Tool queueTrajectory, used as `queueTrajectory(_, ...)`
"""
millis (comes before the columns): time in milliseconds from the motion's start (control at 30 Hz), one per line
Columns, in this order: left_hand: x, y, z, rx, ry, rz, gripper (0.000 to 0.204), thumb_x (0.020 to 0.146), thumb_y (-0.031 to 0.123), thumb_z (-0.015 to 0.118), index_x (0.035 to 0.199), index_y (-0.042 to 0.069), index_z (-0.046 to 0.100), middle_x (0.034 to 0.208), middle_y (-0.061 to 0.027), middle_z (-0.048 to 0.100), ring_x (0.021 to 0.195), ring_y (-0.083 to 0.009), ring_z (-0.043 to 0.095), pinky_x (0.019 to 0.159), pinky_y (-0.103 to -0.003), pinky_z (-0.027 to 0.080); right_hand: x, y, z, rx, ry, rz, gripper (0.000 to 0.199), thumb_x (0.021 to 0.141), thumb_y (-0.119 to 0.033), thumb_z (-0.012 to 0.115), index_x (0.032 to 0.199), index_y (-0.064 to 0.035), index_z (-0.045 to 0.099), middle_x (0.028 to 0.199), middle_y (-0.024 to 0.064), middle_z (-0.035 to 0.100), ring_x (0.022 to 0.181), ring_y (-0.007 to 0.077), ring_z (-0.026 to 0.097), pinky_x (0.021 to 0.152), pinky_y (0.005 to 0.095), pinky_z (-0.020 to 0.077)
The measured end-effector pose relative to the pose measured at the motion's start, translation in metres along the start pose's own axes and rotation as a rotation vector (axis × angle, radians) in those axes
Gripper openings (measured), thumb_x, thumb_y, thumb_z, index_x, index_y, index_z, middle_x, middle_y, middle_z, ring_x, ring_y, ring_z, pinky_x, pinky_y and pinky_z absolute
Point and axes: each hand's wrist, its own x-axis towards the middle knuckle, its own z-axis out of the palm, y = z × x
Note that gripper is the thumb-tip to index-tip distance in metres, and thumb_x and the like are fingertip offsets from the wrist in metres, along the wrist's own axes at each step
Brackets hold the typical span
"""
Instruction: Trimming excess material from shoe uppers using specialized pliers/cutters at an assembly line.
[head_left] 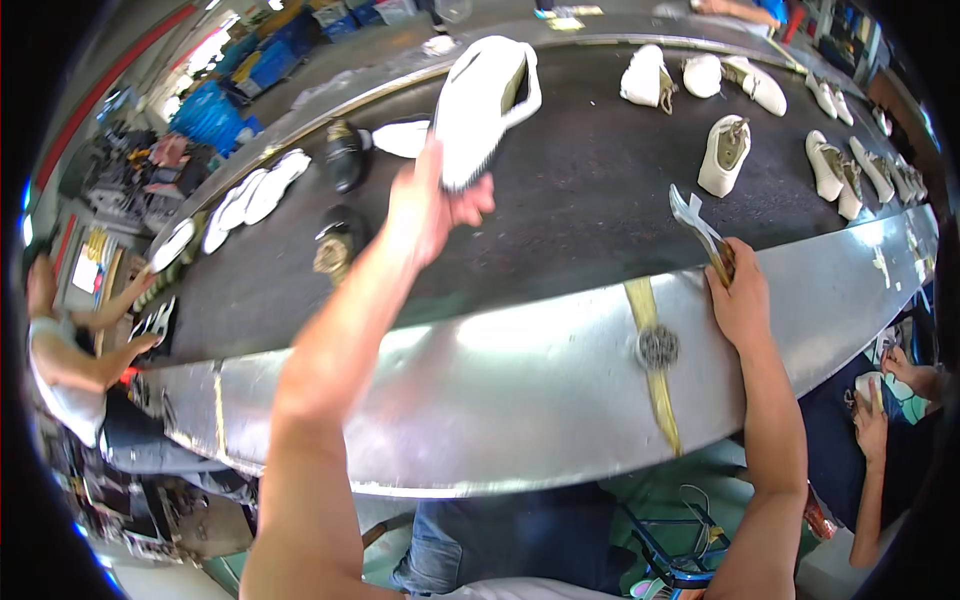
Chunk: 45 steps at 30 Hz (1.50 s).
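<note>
My left hand [428,205] is raised over the dark belt and closed around the near end of a white shoe [470,105]. The shoe is tilted up, its opening toward the right and its ridged sole edge near my fingers. Lower on the right, my right hand [742,295] grips a pair of metal pliers [698,222] by the handles above the metal ledge. The pliers' jaws point up and left, over the belt. Beyond them, a single cream shoe [724,157] stands on the belt. Left of my forearm sits a black shoe form with a tan part [338,245].
The dark belt [570,200] carries more pale shoes [648,78] at the far right and white soles [262,192] at the left. A metal ledge [520,385] borders its near side. Co-workers sit at left [75,370] and right [872,430]. Blue bags [208,120] lie beyond.
</note>
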Motion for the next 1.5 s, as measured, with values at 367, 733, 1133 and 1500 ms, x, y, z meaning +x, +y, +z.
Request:
queueTrajectory(367,-0.529,-0.11,0.017,0.166,0.065,-0.174,0.077,0.089,0.016,0.075,0.152,0.003,0.033,0.14,-0.0123,0.053,0.127,-0.0209,0.052,0.107,-0.034,0.041,-0.208,-0.064,-0.037,0.323,0.006,-0.032,0.05,0.091,-0.018,0.069,0.133,0.0022,0.05,0.116,0.0231,0.064,0.107,0.0329,0.064,0.094,0.0415,0.0489)
queueTrajectory(733,-0.497,-0.17,0.099,1.05,-0.338,-0.493,0.088,0.083,0.051,0.07,0.146,-0.003,0.04,0.13,-0.0284,0.058,0.125,-0.0433,0.054,0.104,-0.049,0.044,-0.453,-0.105,-0.075,0.782,-0.591,0.295,0.029,0.093,-0.01,0.066,0.118,-0.0019,0.056,0.093,-0.0008,0.057,0.079,0.0054,0.052,0.07,0.0229,0.045)
queueTrajectory(1133,-0.542,-0.179,0.015,-0.222,0.111,-0.117,0.063,0.099,0.02,0.065,0.152,0.016,0.031,0.116,-0.0041,0.061,0.106,-0.0132,0.056,0.095,-0.029,0.047,-0.448,-0.169,-0.079,0.638,-1.171,0.206,0.028,0.1,-0.014,0.055,0.122,0.0032,0.056,0.096,0.0078,0.066,0.076,0.0116,0.06,0.07,0.0278,0.0506)
queueTrajectory(1500,-0.547,-0.193,0.004,0.079,0.074,-0.075,0.055,0.106,0.033,0.05,0.15,0.008,0.031,0.128,-0.0125,0.058,0.122,-0.0208,0.052,0.107,-0.032,0.038,-0.413,-0.196,-0.051,0.746,-1.467,0.319,0.024,0.1,-0.014,0.054,0.116,0.0024,0.06,0.109,0.0077,0.066,0.098,0.0174,0.065,0.085,0.0331,0.0526)
